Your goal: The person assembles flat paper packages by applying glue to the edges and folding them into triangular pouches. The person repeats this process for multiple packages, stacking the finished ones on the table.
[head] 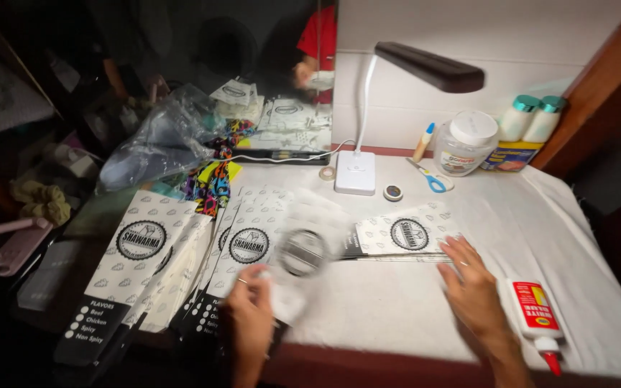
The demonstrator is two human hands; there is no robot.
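Observation:
My left hand (249, 316) grips a white printed paper sleeve (303, 251) that is blurred by motion and lifted over the table. My right hand (472, 284) lies flat with fingers spread on the white cloth, its fingertips at the edge of another printed paper sheet (404, 233) and a thin ruler (397, 257) lying along it. To the left, stacks of long printed paper sleeves (152, 266) lie side by side near the table's front edge.
A white glue bottle with a red label (538, 315) lies to the right of my right hand. A white desk lamp (357, 169), blue scissors (431, 179), a plastic jar (466, 142), tape rolls and two bottles (530, 118) stand at the back. A plastic bag (163, 136) and colourful cloth (213, 179) sit back left.

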